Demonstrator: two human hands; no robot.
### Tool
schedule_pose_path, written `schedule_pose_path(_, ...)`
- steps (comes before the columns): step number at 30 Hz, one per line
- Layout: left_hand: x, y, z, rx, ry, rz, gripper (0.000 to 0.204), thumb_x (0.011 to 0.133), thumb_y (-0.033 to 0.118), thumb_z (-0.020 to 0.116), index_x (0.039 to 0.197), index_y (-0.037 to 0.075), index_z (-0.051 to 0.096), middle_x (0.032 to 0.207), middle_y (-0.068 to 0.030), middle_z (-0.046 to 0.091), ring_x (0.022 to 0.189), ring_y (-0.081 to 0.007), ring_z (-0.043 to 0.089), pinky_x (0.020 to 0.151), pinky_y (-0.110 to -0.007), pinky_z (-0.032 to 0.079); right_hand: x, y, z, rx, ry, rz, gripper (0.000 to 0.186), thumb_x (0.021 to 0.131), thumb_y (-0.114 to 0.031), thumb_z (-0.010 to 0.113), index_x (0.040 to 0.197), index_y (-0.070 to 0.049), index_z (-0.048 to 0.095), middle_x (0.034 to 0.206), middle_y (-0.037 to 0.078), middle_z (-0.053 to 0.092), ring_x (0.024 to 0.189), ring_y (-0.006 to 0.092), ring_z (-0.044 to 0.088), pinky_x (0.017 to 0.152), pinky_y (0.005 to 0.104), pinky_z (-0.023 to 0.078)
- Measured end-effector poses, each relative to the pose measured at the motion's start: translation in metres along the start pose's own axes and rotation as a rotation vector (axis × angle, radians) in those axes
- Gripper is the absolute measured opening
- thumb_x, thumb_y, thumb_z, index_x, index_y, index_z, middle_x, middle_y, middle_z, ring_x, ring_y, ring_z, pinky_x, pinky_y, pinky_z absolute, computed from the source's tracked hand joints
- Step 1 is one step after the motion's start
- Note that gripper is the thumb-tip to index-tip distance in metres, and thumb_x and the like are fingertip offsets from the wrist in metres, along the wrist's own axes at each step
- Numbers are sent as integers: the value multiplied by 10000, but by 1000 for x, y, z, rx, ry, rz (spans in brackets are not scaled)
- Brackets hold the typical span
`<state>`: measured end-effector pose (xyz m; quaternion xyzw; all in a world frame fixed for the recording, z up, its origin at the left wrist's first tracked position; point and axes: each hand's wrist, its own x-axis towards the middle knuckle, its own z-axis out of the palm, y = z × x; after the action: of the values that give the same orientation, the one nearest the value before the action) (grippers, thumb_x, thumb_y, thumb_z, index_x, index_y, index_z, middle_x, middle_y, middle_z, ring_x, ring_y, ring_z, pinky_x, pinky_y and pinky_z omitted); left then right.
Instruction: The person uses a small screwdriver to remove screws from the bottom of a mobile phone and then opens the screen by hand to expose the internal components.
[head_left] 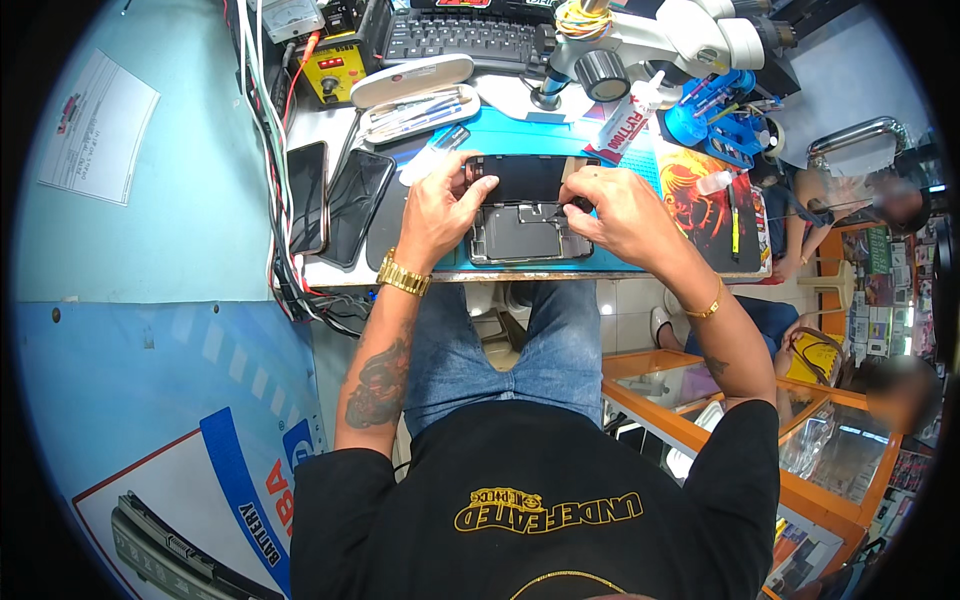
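An opened phone lies at the near edge of the blue work mat point(480, 130). Its body point(515, 238) faces up with the inner parts bare, and the dark screen point(530, 178) stands raised along the far side of it. With thumb and fingers, my left hand point(440, 205) grips the screen's left end. My right hand point(620, 210) is closed in a pinch at the right side, where screen and body meet. Whatever is between those fingertips is hidden.
Two dark phones point(355, 205) point(307, 195) lie left of the mat, near hanging cables point(285, 220). Behind are an open case of tools point(420, 105), a keyboard point(460, 40) and a microscope point(640, 50). A glue tube point(630, 125) and blue tool holder point(710, 115) stand back right. People sit at right.
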<state>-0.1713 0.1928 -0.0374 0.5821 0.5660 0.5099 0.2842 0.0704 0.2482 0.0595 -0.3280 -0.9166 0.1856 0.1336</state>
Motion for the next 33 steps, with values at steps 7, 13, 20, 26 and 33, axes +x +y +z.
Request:
schedule_pose_path(7,1,1,-1,31,-31,-44,281,949,176,774,1168,23,688,838,-58,756,722,-92,669,668,-283,538,0,-1,-3,-12,-34,17,163,841,-116,684,941,12,690,881,165,697,834,341,694,766,436,548)
schedule_pose_path(13,0,-3,2,-75,-1,-1,293,946,165,770,1185,17,687,849,-74,768,713,-112,696,655,-287,552,0,0,1,-6,-11,-12,146,834,-141,691,903,-12,689,830,155,673,818,362,677,742,468,539)
schedule_pose_path(20,1,8,-4,12,-58,-71,286,953,152,768,1184,7,682,934,-96,791,846,-119,739,747,-290,581,0,-3,-3,-43,-46,1,178,844,-94,693,975,26,687,916,161,706,845,329,704,776,418,560)
schedule_pose_path(26,0,1,-1,-27,-39,-51,283,954,151,765,1185,7,683,928,-98,793,847,-124,743,748,-287,583,1,-4,-3,-50,-67,-6,167,840,-94,693,958,22,676,911,159,700,858,331,700,783,423,556)
schedule_pose_path(33,0,-3,1,-2,-19,-21,290,943,167,776,1181,25,690,831,-58,760,686,-95,658,636,-286,527,2,-10,-4,-149,-100,-23,164,880,-138,713,995,-27,676,903,153,697,871,351,691,764,457,549)
